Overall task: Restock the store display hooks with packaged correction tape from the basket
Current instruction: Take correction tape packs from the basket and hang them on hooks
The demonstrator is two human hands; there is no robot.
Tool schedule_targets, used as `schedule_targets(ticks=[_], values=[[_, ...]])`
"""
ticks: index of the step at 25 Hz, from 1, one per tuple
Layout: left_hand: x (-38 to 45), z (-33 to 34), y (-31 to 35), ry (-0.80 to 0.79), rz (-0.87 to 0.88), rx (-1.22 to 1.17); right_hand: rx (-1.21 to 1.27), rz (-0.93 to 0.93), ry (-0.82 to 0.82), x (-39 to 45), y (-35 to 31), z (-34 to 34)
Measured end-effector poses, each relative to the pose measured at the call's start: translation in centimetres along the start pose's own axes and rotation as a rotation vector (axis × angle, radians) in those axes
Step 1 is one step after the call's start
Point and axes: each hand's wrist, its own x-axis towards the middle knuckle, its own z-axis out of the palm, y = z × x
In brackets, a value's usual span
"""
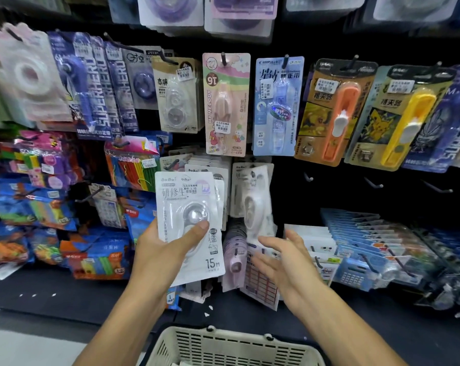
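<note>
correction tape pack [189, 228] in left hand [157, 249], right hand [284, 262] beside it, basket [223, 344] below, hung packs behind

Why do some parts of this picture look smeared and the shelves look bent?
Head view: the open right hand and the white packet hanging above it are motion-blurred; the left hand holds a sharp white correction tape packet; the wide lens bows the edge rows; glare whitens the clear pack top left.
</note>
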Motion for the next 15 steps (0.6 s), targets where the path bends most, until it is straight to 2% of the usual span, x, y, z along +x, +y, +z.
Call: schedule_targets(ticks=[2, 3, 5, 6, 8, 10, 13, 15], values=[[0.0, 0.0, 0.1, -0.046, -0.067, -0.013, -0.231, -0.033, -0.061, 0.0, -0.2, 0.0], [0.0, 0.0, 0.1, -0.093, -0.114, -0.024, -0.281, -0.052, -0.167, -0.1, -0.4, 0.1], [-0.2, 0.2, 0.1, -0.196, -0.195, -0.053, -0.235, 0.002, -0.414, -0.3, -0.7, 0.2], [-0.2, 0.2, 0.1, -0.23, -0.216, -0.076, -0.226, -0.006, -0.473, -0.5, -0.9, 0.3], [-0.2, 0.3, 0.1, -0.203, -0.233, -0.153, -0.248, -0.102, -0.452, -0.5, -1.1, 0.3], [0.0, -0.1, 0.1, -0.08, -0.199, -0.21, -0.213, -0.18, -0.362, -0.3, -1.0, 0.4], [0.5, -0.7, 0.1, 0.066, -0.108, -0.159, -0.257, -0.278, -0.237, 0.5, -0.9, 0.2], [0.4, -0.7, 0.0, 0.084, -0.085, -0.129, -0.313, -0.321, -0.201, 1.2, -1.7, 0.3]])
